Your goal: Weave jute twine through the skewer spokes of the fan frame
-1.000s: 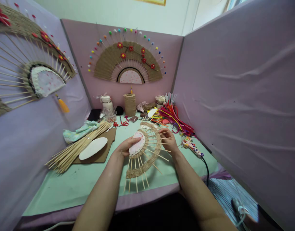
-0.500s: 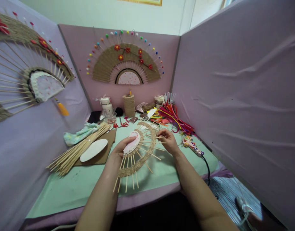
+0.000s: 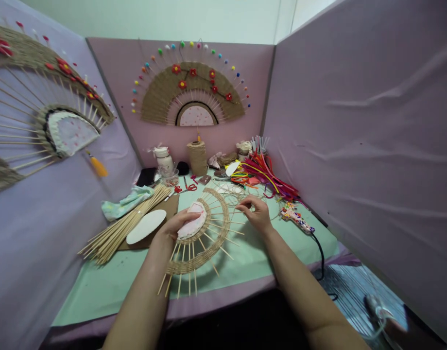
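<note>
On the pale green table (image 3: 110, 291), just above the near part of its cloth, the woven half-round fan (image 3: 200, 234) is held, and compared with a second ago it has moved toward the left and somewhat nearer to the person. The left hand (image 3: 177, 224) keeps pinching its spotted centre (image 3: 190, 227), thumb on top, other fingers mostly hidden; the right hand (image 3: 258, 215), earlier close at the rim, is now farther out, thumb and forefinger pressed together near the thin twine (image 3: 235, 190), but whether on it I cannot tell.
</note>
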The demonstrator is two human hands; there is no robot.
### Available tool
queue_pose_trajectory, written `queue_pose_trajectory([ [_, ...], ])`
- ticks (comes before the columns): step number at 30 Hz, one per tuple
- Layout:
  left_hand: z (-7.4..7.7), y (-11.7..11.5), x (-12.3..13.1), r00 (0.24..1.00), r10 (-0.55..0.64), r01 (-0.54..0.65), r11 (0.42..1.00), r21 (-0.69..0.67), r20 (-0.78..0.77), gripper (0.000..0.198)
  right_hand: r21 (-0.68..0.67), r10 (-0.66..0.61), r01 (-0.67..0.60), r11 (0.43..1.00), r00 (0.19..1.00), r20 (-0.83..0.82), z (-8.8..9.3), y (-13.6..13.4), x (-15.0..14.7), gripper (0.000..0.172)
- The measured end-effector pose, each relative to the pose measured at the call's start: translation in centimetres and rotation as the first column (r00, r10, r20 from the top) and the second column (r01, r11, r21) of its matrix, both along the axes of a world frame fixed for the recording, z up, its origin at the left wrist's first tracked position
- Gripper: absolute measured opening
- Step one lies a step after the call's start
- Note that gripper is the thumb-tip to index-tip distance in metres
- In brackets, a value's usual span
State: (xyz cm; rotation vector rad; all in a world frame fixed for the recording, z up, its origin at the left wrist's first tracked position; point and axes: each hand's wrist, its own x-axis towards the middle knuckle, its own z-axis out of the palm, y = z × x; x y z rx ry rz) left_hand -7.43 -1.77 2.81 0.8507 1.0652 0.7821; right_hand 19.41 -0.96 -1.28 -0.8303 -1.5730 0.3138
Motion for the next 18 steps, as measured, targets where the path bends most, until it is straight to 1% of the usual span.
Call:
queue_pose_trajectory([
  [3,0.2,-0.2,0.3,0.998,0.005,-0.003,0.999,0.034,-0.07,0.035,0.025,-0.043,0.042,0.999,0.998,0.051,-0.2,0.1,0.1,0.032],
  [6,-0.2,-0.1,0.2,0.994,-0.013,0.019,0.998,0.063,-0.106,0.038,0.041,-0.062,0.058,0.997,0.993,0.097,-0.4,0.3,0.2,0.034],
  [11,-1.1,0.2,-0.3,0.991,-0.04,0.052,0.994,0.093,-0.131,0.039,0.014,-0.06,0.059,0.998,0.988,0.144,-0.5,0.6,0.2,0.033],
  [18,-1.2,0.4,-0.4,0.991,-0.072,0.08,0.994,0.07,-0.114,0.036,-0.027,-0.005,0.01,1.0,0.987,0.161,-0.6,0.9,0.3,0.024],
])
